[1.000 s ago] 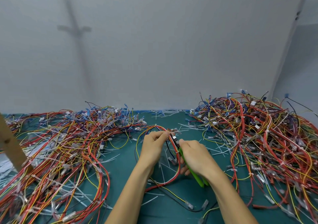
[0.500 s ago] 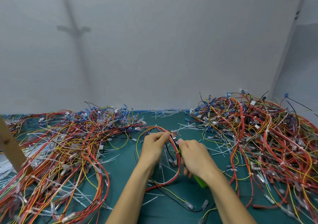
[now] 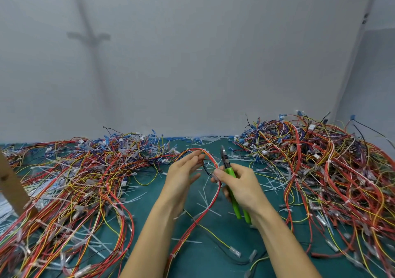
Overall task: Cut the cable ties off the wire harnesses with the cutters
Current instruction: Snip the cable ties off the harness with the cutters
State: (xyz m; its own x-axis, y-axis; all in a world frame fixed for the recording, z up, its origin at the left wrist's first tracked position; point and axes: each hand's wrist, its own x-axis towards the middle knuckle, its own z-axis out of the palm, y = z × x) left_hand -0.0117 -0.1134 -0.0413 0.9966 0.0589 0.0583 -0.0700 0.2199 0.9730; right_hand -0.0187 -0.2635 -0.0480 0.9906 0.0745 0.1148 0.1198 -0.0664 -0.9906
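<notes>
The right hand [image 3: 241, 187] clenches the cutters [image 3: 235, 207] by their glossy green handles, with the steel nose upright just right of the arched red harness [image 3: 214, 200]. The left hand [image 3: 181, 175], fingers straight and relaxed, touches the arch's left side. A tangled left pile [image 3: 74, 181] and right pile [image 3: 320, 170] flank the arch.

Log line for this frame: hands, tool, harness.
left hand open, touching red wire harness | right hand grips green-handled cutters, blades pointing up, beside harness

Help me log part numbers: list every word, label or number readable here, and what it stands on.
None can be read.
The small white tags in the tangled pile of red, yellow and blue wire harnesses: too small and blurred.
The green-handled metal cutters in the right hand: no print visible.
</notes>
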